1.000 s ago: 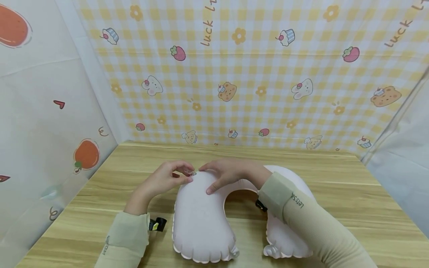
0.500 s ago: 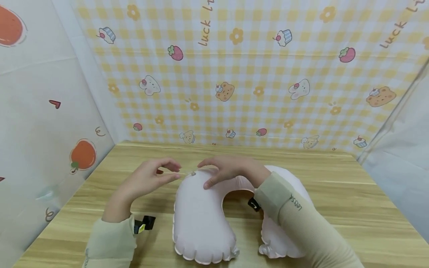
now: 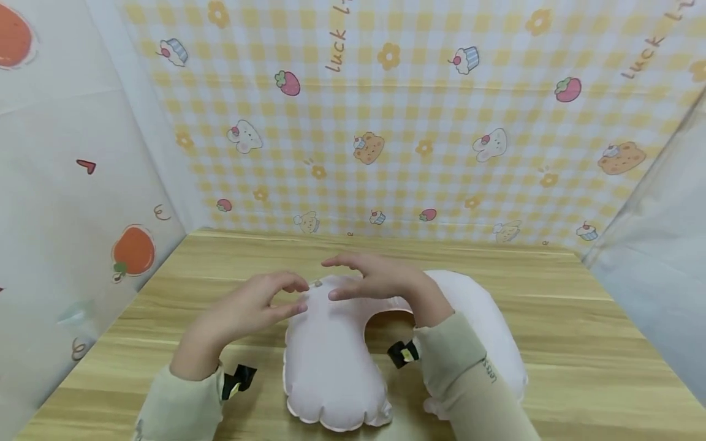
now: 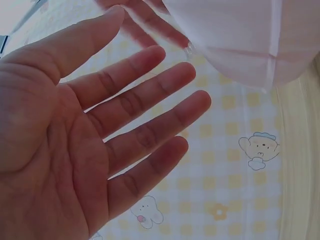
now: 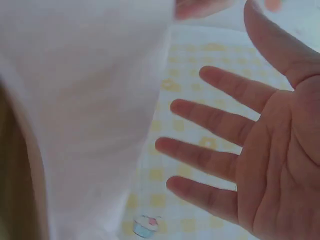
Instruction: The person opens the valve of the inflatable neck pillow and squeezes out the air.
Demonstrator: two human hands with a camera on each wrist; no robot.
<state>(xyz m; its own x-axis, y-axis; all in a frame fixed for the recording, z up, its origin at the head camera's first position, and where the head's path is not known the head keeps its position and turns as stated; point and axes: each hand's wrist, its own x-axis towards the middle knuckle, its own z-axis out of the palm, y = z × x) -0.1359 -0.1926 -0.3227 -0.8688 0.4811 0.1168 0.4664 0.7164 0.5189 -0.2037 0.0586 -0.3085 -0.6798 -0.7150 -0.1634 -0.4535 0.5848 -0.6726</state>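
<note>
A pale pink inflatable neck pillow (image 3: 336, 361), puffed up and U-shaped, lies on the wooden table with its open side toward me. At its far left curve sits a small clear valve (image 3: 318, 283), which also shows in the left wrist view. My left hand (image 3: 250, 312) hovers by the left arm of the pillow, its fingers spread and loosely bent around nothing. Over the far curve is my right hand (image 3: 380, 283), fingers apart and holding nothing. Both palms face each other across the valve. My right sleeve hides part of the pillow's right arm.
The wooden table (image 3: 573, 343) runs back to a yellow checked cloth (image 3: 419, 122) hung behind it. A white printed cloth (image 3: 72, 202) hangs on the left and a pale sheet (image 3: 656, 288) on the right. Black straps with cameras (image 3: 238, 381) sit at the wrists.
My left hand has let go of the valve, drawn back left, then come slightly right again. My right hand has lifted off the pillow's surface. The pillow stays nearly in place.
</note>
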